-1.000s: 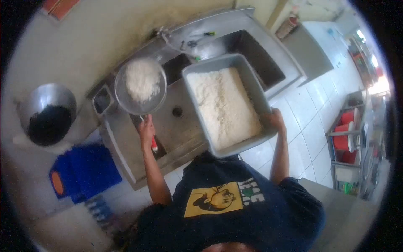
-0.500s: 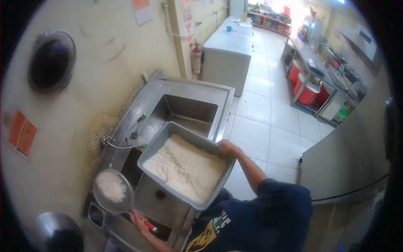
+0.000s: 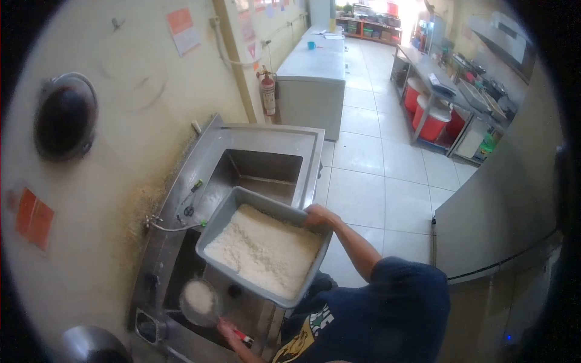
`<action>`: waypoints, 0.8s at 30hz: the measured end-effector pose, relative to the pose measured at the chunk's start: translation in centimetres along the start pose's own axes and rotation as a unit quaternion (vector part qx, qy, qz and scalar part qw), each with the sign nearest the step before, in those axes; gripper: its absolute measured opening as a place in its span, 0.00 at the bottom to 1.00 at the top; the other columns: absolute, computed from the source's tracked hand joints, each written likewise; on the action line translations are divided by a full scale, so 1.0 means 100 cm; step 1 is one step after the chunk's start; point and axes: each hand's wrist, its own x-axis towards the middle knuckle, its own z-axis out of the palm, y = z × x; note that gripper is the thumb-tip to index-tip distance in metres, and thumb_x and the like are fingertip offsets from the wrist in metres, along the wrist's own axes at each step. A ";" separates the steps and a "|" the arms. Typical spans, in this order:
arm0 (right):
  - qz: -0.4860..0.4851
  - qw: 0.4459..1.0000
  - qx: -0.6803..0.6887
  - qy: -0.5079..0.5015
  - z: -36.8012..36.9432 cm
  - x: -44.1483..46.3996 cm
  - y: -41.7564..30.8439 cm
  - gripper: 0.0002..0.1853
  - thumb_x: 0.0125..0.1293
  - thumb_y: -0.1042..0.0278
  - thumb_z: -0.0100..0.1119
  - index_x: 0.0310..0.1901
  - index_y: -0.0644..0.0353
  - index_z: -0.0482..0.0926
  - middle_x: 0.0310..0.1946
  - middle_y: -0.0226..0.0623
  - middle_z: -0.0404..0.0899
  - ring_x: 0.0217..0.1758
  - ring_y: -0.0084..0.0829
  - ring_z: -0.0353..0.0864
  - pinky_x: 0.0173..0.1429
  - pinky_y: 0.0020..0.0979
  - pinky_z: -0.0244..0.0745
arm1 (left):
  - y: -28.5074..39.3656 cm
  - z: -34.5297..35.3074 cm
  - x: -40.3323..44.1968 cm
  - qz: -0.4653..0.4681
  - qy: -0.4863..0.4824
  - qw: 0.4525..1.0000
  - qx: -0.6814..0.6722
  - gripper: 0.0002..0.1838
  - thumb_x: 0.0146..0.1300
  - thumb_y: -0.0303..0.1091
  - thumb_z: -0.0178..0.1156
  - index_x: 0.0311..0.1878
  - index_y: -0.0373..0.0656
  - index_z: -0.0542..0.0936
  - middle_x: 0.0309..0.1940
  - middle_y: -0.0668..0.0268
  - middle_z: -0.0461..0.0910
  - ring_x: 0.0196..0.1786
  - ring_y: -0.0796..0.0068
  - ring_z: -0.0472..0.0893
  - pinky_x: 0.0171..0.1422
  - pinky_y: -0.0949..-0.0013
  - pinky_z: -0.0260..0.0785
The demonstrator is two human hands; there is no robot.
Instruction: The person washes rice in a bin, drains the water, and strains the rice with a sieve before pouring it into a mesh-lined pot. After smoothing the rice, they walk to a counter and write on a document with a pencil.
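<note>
Tub: grey, rectangular, open-topped tub (image 3: pixel 229 212); the landmark for all places below. Its near-left side overlaps the sink. Cannot tell whether the sink bears any of its weight.
Grain: white grain (image 3: pixel 266 251), looks like uncooked rice, spread over the tub's floor with a broken, furrowed surface; type not certain.
Strainer: round strainer (image 3: pixel 200 318), near and to the left of the tub, opening upward, over the sink. A gap from the tub wall is not clear enough to judge.
Strainer load: a smaller heap of grain (image 3: pixel 199 296) sits in the bowl, with bare mesh around it.
Left hand: left hand (image 3: pixel 229 333), near-left of the tub; fingers closed round the strainer's red handle (image 3: pixel 244 337).
Right hand: right hand (image 3: pixel 319 216), at the tub's far-right corner; fingers clamped on the rim.
Sink: steel sink (image 3: pixel 290 137), running under and past the tub's left side; one basin (image 3: pixel 260 170) lies beyond the tub.
Faucet: faucet (image 3: pixel 181 228), left of the tub, its spout end just beside the tub's left corner.
Tool: green-handled tool (image 3: pixel 196 186) on the sink deck, beyond the faucet and left of the tub's far corner; kind unclear.
Step in hand: judged to be a portion of grain carried in the strainer while the tub is steadied.
Next move calls for: in my judgement, a level bowl, a firm grip on the handle, and the rim held against tipping; a tilt could spill grain into the sink.
</note>
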 end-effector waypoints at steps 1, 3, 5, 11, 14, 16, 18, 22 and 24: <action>0.001 1.000 -0.001 -0.006 -0.002 -0.004 -0.003 0.23 0.48 0.58 0.67 0.46 0.59 0.83 0.42 0.49 0.84 0.46 0.45 0.83 0.51 0.41 0.76 | 0.009 -0.010 0.000 0.064 -0.053 0.994 -0.073 0.19 0.69 0.51 0.54 0.39 0.42 0.74 0.22 0.71 0.68 0.17 0.79 0.64 0.17 0.72 0.57; -0.004 1.000 -0.004 -0.011 -0.013 -0.014 -0.018 0.23 0.48 0.58 0.67 0.46 0.59 0.83 0.42 0.49 0.84 0.47 0.45 0.83 0.52 0.41 0.76 | 0.070 0.007 -0.031 0.182 -0.076 0.978 -0.064 0.17 0.70 0.48 0.54 0.35 0.45 0.70 0.20 0.74 0.64 0.14 0.82 0.61 0.14 0.73 0.52; -0.002 1.000 0.012 -0.019 -0.015 -0.016 -0.022 0.23 0.48 0.58 0.67 0.47 0.60 0.83 0.42 0.49 0.84 0.46 0.44 0.83 0.52 0.41 0.77 | 0.135 0.038 -0.087 0.214 -0.019 0.976 -0.031 0.18 0.69 0.51 0.55 0.30 0.48 0.69 0.16 0.76 0.58 0.13 0.84 0.60 0.12 0.77 0.52; -0.011 1.000 0.015 -0.012 -0.005 -0.007 -0.007 0.22 0.49 0.61 0.66 0.46 0.61 0.83 0.40 0.49 0.84 0.43 0.43 0.83 0.49 0.40 0.77 | 0.175 0.093 -0.103 0.569 -0.021 0.745 0.348 0.14 0.68 0.42 0.54 0.33 0.39 0.74 0.20 0.56 0.75 0.24 0.49 0.76 0.27 0.57 0.68; -0.020 1.000 0.013 -0.010 0.003 0.004 0.006 0.22 0.48 0.62 0.66 0.46 0.61 0.83 0.40 0.49 0.84 0.43 0.43 0.84 0.49 0.40 0.77 | 0.198 0.145 -0.182 0.409 -0.090 0.770 0.481 0.13 0.66 0.38 0.55 0.38 0.36 0.76 0.30 0.47 0.79 0.35 0.38 0.78 0.38 0.47 0.69; -0.016 0.999 0.028 -0.018 0.001 0.002 0.004 0.21 0.48 0.62 0.66 0.46 0.61 0.83 0.40 0.49 0.84 0.44 0.44 0.84 0.49 0.41 0.77 | 0.183 0.156 -0.176 0.413 -0.113 0.731 0.532 0.12 0.65 0.38 0.56 0.39 0.37 0.77 0.32 0.46 0.80 0.37 0.39 0.78 0.40 0.46 0.69; -0.029 0.999 0.015 0.008 -0.004 -0.010 -0.008 0.22 0.46 0.62 0.67 0.45 0.61 0.83 0.40 0.48 0.84 0.44 0.43 0.84 0.49 0.41 0.77 | 0.180 0.169 -0.177 0.416 -0.136 0.687 0.580 0.12 0.65 0.39 0.57 0.40 0.38 0.77 0.34 0.46 0.80 0.39 0.40 0.78 0.41 0.46 0.69; 0.008 0.999 0.038 0.009 -0.017 -0.028 -0.026 0.22 0.46 0.62 0.68 0.45 0.61 0.83 0.39 0.48 0.84 0.43 0.43 0.84 0.49 0.40 0.77 | 0.189 0.183 -0.192 0.473 -0.114 0.665 0.567 0.13 0.63 0.39 0.58 0.38 0.37 0.76 0.32 0.46 0.79 0.38 0.41 0.79 0.41 0.46 0.68; 0.051 0.995 0.078 -0.025 -0.028 -0.042 -0.043 0.21 0.46 0.64 0.68 0.45 0.60 0.83 0.39 0.47 0.84 0.44 0.42 0.84 0.49 0.40 0.76 | 0.196 0.188 -0.190 0.492 -0.103 0.661 0.558 0.14 0.63 0.40 0.59 0.38 0.36 0.76 0.31 0.47 0.78 0.38 0.41 0.79 0.41 0.46 0.68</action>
